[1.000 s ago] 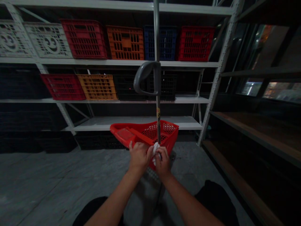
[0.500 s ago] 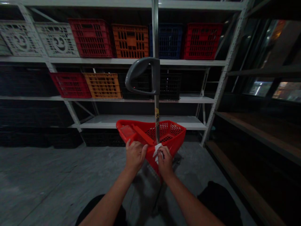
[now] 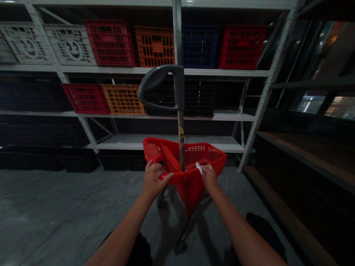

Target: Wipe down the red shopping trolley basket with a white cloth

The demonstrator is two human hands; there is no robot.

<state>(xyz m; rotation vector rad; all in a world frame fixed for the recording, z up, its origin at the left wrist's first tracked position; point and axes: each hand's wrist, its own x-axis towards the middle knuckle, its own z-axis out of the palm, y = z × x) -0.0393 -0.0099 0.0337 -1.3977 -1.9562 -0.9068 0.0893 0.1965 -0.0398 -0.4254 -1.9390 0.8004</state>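
Note:
A red plastic shopping cart [image 3: 191, 184] stands on the floor in front of me, with a perforated basket and a wheel low at the front. A metal pole [image 3: 181, 147] rises from its near rim and bears a grey looped handle [image 3: 179, 88]. My left hand [image 3: 155, 179] is closed round the near-left part of the red rim, thumb on the near side. Pinched in my right hand [image 3: 209, 177] is a crumpled white wipe [image 3: 199, 168], at the near rim right of the pole. Whether the wipe touches the rim I cannot tell.
Behind the cart stands a white metal rack [image 3: 233, 116] with crates: a red crate [image 3: 109, 42], an orange crate [image 3: 155, 46], a blue crate [image 3: 199, 46] and several others. On the right is a dark shelf unit [image 3: 305, 159]. Grey concrete floor [image 3: 50, 207] lies below.
My right hand has moved right and slightly up along the rim with the wipe, past the pole. The cart has turned a little, its basket shifting right and its handle left. My left hand still grips the rim.

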